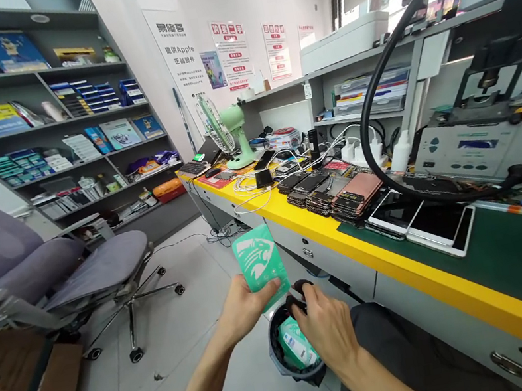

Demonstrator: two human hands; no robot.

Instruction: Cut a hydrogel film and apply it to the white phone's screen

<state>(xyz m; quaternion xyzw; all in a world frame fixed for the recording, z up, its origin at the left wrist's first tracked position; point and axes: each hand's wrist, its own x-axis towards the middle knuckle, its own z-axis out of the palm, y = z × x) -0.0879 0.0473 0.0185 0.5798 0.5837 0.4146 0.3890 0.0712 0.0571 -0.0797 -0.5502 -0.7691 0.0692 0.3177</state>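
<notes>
My left hand (246,306) grips a flat teal packet (258,258) with a white printed design, thumb across its lower front. Close beside the packet's lower right corner, my right hand (328,326) is closed on the black handles of a pair of scissors (294,301). The scissor blades are hard to make out, so I cannot tell whether they touch the packet. Below both hands stands a trash bin (280,362) with a dark liner, holding teal and white wrappers (298,344).
A workbench with a yellow edge (426,271) runs along the right, bearing stacked phones (316,196), white tablets (429,219), a green fan (234,133) and a soldering station (479,147). An office chair (97,268) and a cardboard box (26,385) stand left.
</notes>
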